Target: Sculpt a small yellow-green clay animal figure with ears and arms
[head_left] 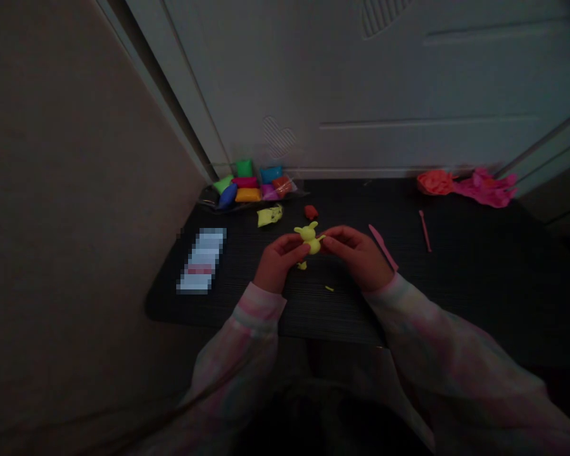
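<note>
A small yellow clay figure (pixel 308 234) with two ears and a round body is held above the dark table. My left hand (pixel 281 256) pinches its body from the left between thumb and fingers. On the other side, my right hand (pixel 354 253) has thumb and fingertips closed on a thin yellow clay limb that sticks out from the body. Just below the figure lies a small yellow clay piece (pixel 303 266). A thin yellow clay strip (pixel 329 289) rests nearer the table's front edge. Beyond the hands sits a red clay lump (pixel 310 212).
Colourful clay packets (pixel 247 195) lie in clear plastic at the back left, near an opened yellow packet (pixel 269 216). A blurred-out phone-like screen (pixel 202 261) is at left. A pink plastic knife (pixel 382 247), a pink stick tool (pixel 425 231) and crumpled pink-orange material (pixel 484 188) are at right.
</note>
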The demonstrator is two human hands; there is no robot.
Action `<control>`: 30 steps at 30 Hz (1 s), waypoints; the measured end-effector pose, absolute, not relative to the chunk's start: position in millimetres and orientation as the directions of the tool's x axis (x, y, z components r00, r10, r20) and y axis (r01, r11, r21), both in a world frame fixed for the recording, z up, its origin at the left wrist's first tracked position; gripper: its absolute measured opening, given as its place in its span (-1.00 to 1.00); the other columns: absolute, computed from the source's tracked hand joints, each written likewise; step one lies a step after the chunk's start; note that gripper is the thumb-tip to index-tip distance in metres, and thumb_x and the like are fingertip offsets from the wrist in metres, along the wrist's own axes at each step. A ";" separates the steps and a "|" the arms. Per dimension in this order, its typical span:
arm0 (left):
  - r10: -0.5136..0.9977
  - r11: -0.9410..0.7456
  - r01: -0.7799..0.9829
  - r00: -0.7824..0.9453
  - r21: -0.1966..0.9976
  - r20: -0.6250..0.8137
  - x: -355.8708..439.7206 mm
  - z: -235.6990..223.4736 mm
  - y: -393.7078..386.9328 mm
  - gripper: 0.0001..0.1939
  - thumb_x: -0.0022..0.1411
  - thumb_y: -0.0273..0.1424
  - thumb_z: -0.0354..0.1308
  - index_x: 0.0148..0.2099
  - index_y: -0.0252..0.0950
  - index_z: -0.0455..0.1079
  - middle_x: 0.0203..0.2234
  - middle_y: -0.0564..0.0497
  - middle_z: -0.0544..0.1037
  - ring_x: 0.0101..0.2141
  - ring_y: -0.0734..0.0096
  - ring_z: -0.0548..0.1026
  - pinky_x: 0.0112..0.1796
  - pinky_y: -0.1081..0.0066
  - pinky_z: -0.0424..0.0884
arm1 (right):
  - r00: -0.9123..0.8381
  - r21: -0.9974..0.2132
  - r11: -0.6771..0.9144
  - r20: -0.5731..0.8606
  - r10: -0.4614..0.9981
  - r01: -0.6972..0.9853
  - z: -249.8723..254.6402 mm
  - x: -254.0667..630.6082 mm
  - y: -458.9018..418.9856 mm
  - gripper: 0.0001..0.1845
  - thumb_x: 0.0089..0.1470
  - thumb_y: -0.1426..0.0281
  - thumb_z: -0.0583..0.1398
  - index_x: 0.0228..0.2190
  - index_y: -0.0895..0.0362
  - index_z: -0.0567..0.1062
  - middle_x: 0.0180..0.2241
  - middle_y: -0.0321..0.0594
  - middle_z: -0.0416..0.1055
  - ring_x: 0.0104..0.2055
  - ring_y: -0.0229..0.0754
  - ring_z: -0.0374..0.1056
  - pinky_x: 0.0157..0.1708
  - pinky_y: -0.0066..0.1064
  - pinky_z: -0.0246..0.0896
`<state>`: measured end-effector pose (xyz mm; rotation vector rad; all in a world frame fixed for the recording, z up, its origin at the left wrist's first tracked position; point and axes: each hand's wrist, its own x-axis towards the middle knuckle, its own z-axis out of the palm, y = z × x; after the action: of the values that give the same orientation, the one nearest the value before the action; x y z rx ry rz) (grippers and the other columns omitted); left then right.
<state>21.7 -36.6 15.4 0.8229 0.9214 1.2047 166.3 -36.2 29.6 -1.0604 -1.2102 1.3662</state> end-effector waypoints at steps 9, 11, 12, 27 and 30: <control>0.973 0.230 -0.489 0.104 0.841 -0.206 24.0 19.0 -37.4 -0.78 -0.22 -0.42 0.26 -0.41 -0.35 0.40 -0.51 0.08 0.48 -0.52 0.61 0.38 -0.48 0.51 0.23 | -0.219 -0.988 -0.055 -0.023 0.975 -0.144 26.6 164.5 -36.6 -0.76 -0.23 0.38 0.24 -0.40 0.09 0.39 -0.45 -0.36 0.38 -0.41 -0.32 0.30 -0.33 -0.39 0.19; 0.968 0.248 -0.525 0.110 0.814 -0.224 24.9 20.8 -37.5 -0.77 -0.22 -0.41 0.26 -0.40 -0.36 0.39 -0.49 0.07 0.48 -0.49 0.58 0.40 -0.47 0.51 0.25 | -0.261 -0.991 -0.058 -0.024 0.965 -0.123 24.1 164.3 -36.6 -0.70 -0.23 0.39 0.24 -0.33 0.08 0.38 -0.41 -0.34 0.39 -0.37 -0.30 0.30 -0.31 -0.38 0.19; 0.967 0.252 -0.533 0.115 0.807 -0.226 25.1 21.5 -37.4 -0.75 -0.22 -0.42 0.26 -0.39 -0.36 0.39 -0.48 0.06 0.49 -0.48 0.57 0.41 -0.46 0.51 0.26 | -0.268 -0.992 -0.048 -0.016 0.963 -0.115 22.9 164.2 -36.4 -0.69 -0.22 0.39 0.23 -0.32 0.08 0.38 -0.40 -0.33 0.39 -0.37 -0.30 0.30 -0.31 -0.38 0.19; 0.956 0.290 -0.559 0.198 0.777 -0.215 23.8 22.0 -39.1 -0.76 -0.19 -0.50 0.24 -0.36 -0.33 0.39 -0.44 0.06 0.49 -0.43 0.56 0.43 -0.43 0.53 0.29 | -0.194 -0.991 0.031 0.057 0.979 -0.132 21.9 162.5 -37.2 -0.72 -0.26 0.39 0.27 -0.41 0.09 0.34 -0.41 -0.34 0.35 -0.36 -0.31 0.30 -0.36 -0.42 0.20; 0.950 0.312 -0.575 0.215 0.756 -0.229 22.8 22.1 -39.0 -0.75 -0.19 -0.49 0.24 -0.34 -0.34 0.39 -0.44 0.04 0.50 -0.44 0.55 0.44 -0.42 0.52 0.30 | -0.204 -0.988 0.039 0.069 0.977 -0.148 24.5 163.4 -37.3 -0.78 -0.21 0.38 0.24 -0.41 0.10 0.35 -0.40 -0.34 0.36 -0.36 -0.32 0.31 -0.32 -0.41 0.21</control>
<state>22.8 -39.0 22.1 0.5920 0.7660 1.1469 163.4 -37.3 24.5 -0.9552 -1.2753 1.3838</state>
